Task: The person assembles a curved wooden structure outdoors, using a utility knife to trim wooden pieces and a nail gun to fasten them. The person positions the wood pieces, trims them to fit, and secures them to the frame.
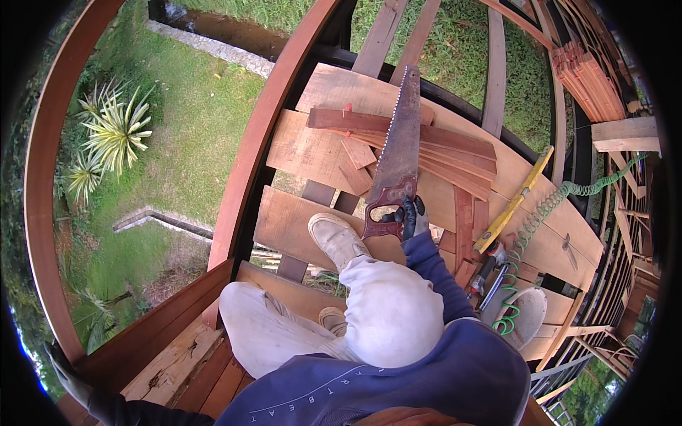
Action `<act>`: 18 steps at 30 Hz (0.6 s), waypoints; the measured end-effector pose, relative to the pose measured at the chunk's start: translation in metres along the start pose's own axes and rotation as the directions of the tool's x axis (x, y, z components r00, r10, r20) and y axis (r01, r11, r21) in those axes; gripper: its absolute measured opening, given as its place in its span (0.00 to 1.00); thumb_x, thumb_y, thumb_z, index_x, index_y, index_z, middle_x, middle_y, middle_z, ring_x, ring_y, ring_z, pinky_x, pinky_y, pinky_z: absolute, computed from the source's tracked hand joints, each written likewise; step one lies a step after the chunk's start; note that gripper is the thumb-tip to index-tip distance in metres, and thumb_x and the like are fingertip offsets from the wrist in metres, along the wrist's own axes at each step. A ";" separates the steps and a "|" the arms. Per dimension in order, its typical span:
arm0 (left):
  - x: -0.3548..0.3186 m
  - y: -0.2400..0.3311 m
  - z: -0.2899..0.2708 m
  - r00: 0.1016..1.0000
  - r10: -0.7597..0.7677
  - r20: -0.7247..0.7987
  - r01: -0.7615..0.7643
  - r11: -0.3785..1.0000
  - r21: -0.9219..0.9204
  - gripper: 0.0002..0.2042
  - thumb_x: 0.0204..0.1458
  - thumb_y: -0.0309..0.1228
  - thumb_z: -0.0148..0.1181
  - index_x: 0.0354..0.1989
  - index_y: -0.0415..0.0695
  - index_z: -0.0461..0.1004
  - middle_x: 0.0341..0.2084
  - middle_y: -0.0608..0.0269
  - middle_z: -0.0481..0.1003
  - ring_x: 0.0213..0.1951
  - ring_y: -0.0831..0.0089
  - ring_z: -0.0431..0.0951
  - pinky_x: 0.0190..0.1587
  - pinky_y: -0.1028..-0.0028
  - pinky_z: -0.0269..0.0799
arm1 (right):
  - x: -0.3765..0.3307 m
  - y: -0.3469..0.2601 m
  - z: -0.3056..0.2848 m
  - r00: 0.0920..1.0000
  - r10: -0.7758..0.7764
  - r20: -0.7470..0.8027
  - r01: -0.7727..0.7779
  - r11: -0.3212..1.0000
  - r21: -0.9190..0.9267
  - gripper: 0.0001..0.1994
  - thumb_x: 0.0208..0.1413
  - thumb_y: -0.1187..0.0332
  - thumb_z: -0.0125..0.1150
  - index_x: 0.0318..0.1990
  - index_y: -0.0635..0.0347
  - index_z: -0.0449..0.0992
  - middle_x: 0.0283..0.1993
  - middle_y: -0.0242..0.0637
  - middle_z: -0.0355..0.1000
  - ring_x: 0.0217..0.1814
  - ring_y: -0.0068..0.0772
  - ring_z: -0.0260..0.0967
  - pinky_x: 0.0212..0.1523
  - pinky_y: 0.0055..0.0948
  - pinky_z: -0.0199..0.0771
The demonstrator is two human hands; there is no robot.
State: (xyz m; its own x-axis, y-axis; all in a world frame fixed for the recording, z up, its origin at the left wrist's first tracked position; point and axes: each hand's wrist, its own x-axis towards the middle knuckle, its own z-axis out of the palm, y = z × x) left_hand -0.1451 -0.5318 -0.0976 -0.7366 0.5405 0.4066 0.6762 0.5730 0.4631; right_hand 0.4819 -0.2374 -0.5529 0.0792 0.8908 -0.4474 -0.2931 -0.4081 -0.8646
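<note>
My right hand (pixel 413 216), in a dark and grey glove, is closed around the red-brown handle of a handsaw (pixel 401 135). The saw's rusty blade points away from me, its teeth on the left side. It passes over a bundle of reddish wood strips (pixel 455 147) on the planks. Small wood offcuts (pixel 359 153) are beside the blade. At the far lower left, my gloved left hand (pixel 71 378) has its fingers stretched out by the end of a reddish board (pixel 160 330), holding nothing visible. Whether it presses on the wood I cannot tell.
Light planks (pixel 302 224) form a raised platform with gaps, grass below. A yellow spirit level (pixel 515 199), green coiled hose (pixel 543 209), power tool (pixel 490 264) and pale tub (pixel 524 316) lie right. A curved-looking beam (pixel 245 167) edges the left; stacked strips (pixel 586 82) are far right.
</note>
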 end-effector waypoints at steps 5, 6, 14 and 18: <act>0.000 0.023 0.010 0.999 -0.052 0.005 0.052 0.998 0.037 0.28 0.65 0.45 0.41 0.67 0.38 0.57 0.65 0.51 0.60 0.66 0.63 0.60 0.68 0.67 0.50 | -0.027 0.004 -0.061 0.996 0.093 -0.008 -0.092 0.989 0.118 0.05 0.61 0.68 0.57 0.39 0.59 0.70 0.17 0.34 0.63 0.18 0.35 0.69 0.25 0.37 0.77; -0.001 0.024 0.010 0.997 -0.076 0.005 0.076 0.996 0.038 0.28 0.65 0.46 0.41 0.67 0.39 0.57 0.65 0.51 0.60 0.66 0.63 0.60 0.68 0.67 0.51 | -0.037 0.002 -0.078 0.990 0.139 -0.021 -0.136 0.985 0.103 0.06 0.61 0.69 0.57 0.40 0.60 0.71 0.17 0.34 0.64 0.19 0.36 0.70 0.25 0.37 0.77; -0.005 0.019 0.001 0.991 -0.128 -0.030 0.127 0.991 -0.030 0.25 0.66 0.40 0.42 0.66 0.36 0.57 0.63 0.51 0.62 0.64 0.64 0.62 0.67 0.68 0.53 | -0.146 -0.028 -0.206 0.840 0.537 0.074 -0.428 0.741 -0.518 0.13 0.59 0.71 0.55 0.49 0.67 0.70 0.37 0.41 0.75 0.33 0.34 0.77 0.34 0.32 0.77; 0.002 0.018 0.006 0.995 -0.096 -0.019 0.094 0.993 -0.077 0.26 0.66 0.40 0.42 0.66 0.35 0.56 0.64 0.51 0.61 0.65 0.64 0.61 0.68 0.67 0.52 | -0.145 0.042 -0.264 0.916 0.395 -0.070 -0.211 0.326 -0.921 0.15 0.58 0.60 0.57 0.45 0.61 0.74 0.42 0.46 0.75 0.44 0.40 0.75 0.45 0.37 0.74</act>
State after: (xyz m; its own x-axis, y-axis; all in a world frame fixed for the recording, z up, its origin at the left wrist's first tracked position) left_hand -0.1342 -0.5163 -0.0929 -0.7980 0.4717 0.3752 0.6007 0.5721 0.5584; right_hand 0.7098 -0.4366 -0.5848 0.0233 0.6406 -0.7675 0.7654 -0.5053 -0.3986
